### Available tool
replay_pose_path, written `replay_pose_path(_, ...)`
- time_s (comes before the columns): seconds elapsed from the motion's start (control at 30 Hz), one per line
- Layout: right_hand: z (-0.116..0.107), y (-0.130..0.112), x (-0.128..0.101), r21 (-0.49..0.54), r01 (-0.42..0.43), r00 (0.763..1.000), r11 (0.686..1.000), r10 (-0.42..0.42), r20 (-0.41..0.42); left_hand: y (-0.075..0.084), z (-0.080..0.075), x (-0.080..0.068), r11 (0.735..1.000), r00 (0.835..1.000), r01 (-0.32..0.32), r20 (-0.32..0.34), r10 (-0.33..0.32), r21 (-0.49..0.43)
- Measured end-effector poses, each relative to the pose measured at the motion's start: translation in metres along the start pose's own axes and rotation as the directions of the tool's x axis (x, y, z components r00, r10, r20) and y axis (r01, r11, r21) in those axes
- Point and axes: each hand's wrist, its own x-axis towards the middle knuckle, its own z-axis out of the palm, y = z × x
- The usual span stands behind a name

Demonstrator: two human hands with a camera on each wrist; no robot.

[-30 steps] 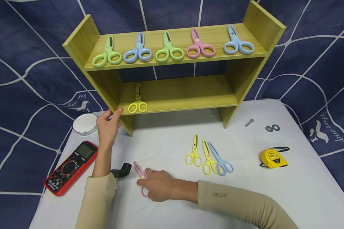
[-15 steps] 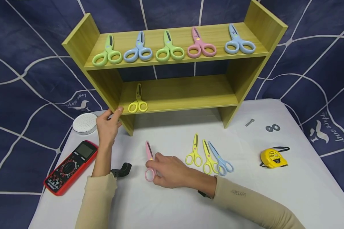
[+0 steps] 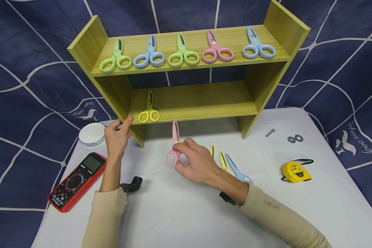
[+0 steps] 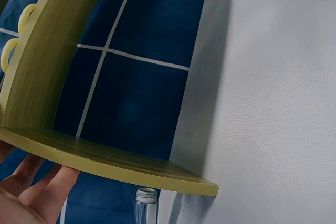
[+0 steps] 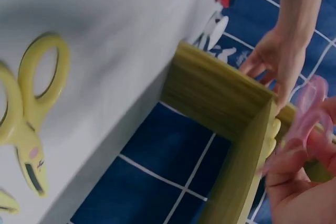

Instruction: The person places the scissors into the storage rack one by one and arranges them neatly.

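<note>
In the head view, my right hand (image 3: pixel 196 160) pinches a pair of pink scissors (image 3: pixel 175 134) by the handles. The blades point up toward the lower shelf, just in front of its edge. In the right wrist view the pink scissors (image 5: pixel 310 106) look blurred. My left hand (image 3: pixel 116 137) grips the left side panel of the wooden shelf (image 3: pixel 192 101), with its thumb at the front edge. On the lower shelf, near that thumb, lie yellow scissors (image 3: pixel 149 112). Along the top board lies a row of green, blue and pink scissors (image 3: pixel 215 50).
More yellow scissors (image 3: pixel 224 162) and blue scissors (image 3: pixel 235 168) lie on the table, partly hidden by my right hand and wrist. At left are a red multimeter (image 3: pixel 77 181) and a shower head (image 3: pixel 92 133). A tape measure (image 3: pixel 296 171), bolt (image 3: pixel 270 132) and washers (image 3: pixel 295 138) lie right.
My right hand has lifted the pink scissors from the table's front and carried them up and right to the lower shelf's edge, turning them upright. The left hand stays on the shelf.
</note>
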Motion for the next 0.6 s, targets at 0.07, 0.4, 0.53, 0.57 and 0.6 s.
replay_pose_path(0.07,0.001,0.003,0.001,-0.002,0.029,0.999,1.0,-0.029,-0.045,0.0,0.0,0.0,1.0,1.0,0.002,0.001,-0.002,-0.001)
replay_pose_path(0.4,0.005,0.014,-0.01,0.256,-0.457,0.881,0.852,0.394,0.263,-0.002,0.0,0.0,1.0,1.0,0.004,-0.005,-0.004,0.0)
replay_pose_path(0.53,0.001,0.022,-0.016,0.377,-0.662,0.741,0.648,0.492,0.457,-0.001,0.0,-0.001,1.0,1.0,0.002,-0.005,-0.002,-0.005)
replay_pose_path(0.57,-0.001,0.023,-0.016,0.374,-0.68,0.724,0.63,0.494,0.482,-0.001,0.0,0.0,1.0,1.0,0.004,-0.005,-0.004,-0.009)
replay_pose_path(0.6,-0.002,0.024,-0.018,0.378,-0.695,0.708,0.612,0.491,0.508,-0.001,0.001,0.0,1.0,1.0,0.004,-0.005,-0.004,-0.017)
